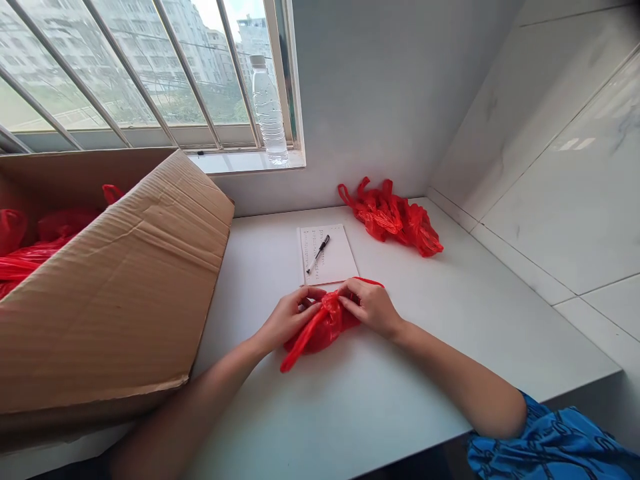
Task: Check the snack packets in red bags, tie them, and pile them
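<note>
A red plastic bag (325,330) lies on the white table in front of me, its top gathered and twisted into what looks like a knot. My left hand (295,311) pinches the gathered part from the left, fingers bent. From the other side my right hand (369,305) grips the same part between thumb and fingers. One loose handle of the bag hangs toward me at the lower left, and another strip sticks out behind my right hand. What the bag contains is hidden.
A notebook (333,257) with a pen (318,254) on it lies just beyond my hands. More red bags (395,217) are heaped at the back right. An open cardboard box (125,287) with red bags inside stands left. A water bottle (270,113) is on the windowsill.
</note>
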A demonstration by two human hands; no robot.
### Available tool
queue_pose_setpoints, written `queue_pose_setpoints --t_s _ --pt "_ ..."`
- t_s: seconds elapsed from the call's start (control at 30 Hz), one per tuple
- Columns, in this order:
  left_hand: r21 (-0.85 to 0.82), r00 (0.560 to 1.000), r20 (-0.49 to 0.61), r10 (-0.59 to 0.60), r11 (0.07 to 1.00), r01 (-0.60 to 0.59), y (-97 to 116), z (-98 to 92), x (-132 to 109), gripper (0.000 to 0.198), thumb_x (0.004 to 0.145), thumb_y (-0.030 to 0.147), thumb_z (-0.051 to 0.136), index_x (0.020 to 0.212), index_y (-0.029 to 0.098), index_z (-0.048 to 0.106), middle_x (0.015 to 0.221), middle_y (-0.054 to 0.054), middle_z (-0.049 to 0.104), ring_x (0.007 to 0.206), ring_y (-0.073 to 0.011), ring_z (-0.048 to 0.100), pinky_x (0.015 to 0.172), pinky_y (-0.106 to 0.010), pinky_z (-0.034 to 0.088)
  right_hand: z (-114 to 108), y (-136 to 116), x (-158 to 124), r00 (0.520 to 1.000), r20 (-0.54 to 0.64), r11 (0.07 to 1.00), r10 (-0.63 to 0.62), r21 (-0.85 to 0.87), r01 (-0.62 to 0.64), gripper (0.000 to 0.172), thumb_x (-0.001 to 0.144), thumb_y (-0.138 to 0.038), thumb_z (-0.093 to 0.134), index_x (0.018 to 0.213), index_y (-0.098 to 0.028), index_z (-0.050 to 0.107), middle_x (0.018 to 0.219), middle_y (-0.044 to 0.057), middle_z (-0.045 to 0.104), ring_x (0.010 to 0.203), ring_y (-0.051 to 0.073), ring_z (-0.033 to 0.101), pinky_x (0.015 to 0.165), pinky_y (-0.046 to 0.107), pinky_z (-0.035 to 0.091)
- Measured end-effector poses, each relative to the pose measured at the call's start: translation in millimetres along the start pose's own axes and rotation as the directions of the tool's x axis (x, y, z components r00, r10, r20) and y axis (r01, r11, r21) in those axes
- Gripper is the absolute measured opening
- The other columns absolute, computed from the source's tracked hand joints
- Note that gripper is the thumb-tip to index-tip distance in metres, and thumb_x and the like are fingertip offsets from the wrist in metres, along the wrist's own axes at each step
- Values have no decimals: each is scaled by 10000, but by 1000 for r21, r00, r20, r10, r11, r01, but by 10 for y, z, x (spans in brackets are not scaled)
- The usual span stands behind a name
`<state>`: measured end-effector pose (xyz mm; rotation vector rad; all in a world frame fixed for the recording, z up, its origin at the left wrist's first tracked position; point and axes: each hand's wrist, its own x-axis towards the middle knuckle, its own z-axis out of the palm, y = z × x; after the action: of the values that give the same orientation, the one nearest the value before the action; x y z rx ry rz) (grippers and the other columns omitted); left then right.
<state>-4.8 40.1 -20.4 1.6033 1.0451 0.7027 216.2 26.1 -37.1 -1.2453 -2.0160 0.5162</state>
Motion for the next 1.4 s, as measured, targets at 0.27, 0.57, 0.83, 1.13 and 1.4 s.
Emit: queue_pose_setpoints --t_s 0.27,0.57,0.83,1.13,1.4 --pt "271 919 -200 338 921 -280 124 44 -124 155 919 332 605 967 216 696 889 -36 679 762 -154 618 717 -284 525 -208 -153 -41 988 -146 979 -56 188 83 216 907 -470 598 981 -268 613 843 25 684 724 186 636 707 337 532" --pt "417 832 -120 541 788 -452 122 46 -129 122 952 231 559 966 217 679 893 -35 646 802 -143 627 726 -267 523 -220 -160 -40 990 -84 987 -115 106 123 115 938 -283 553 914 -270 665 834 22 651 710 164 612 629 304 493" --pt "524 865 -153 479 781 -340 113 -146 -36 169 968 300 500 908 207 628 887 -42 645 816 -166 593 757 -309 501 -730 18 -16 998 41 976 -47 215 37 112 853 -276 606 748 -236 608 996 52 691 808 188 631 643 320 497" --pt "700 860 30 509 604 -381 186 45 -100 128 923 353 600 969 243 643 966 -37 666 875 -193 593 715 -292 462 -308 -202 -44 999 28 1000 23 2 -23 199 919 -458 595 968 -271 641 811 -9 704 589 135 556 582 278 408" --pt "613 797 -275 538 737 -285 319 -221 -111 148 953 327 533 888 204 585 937 -43 676 911 -197 626 774 -298 480 -799 8 -10 962 -211 980 172 140 -144 212 924 -391 556 788 -229 564 688 -2 595 615 151 538 542 275 400"
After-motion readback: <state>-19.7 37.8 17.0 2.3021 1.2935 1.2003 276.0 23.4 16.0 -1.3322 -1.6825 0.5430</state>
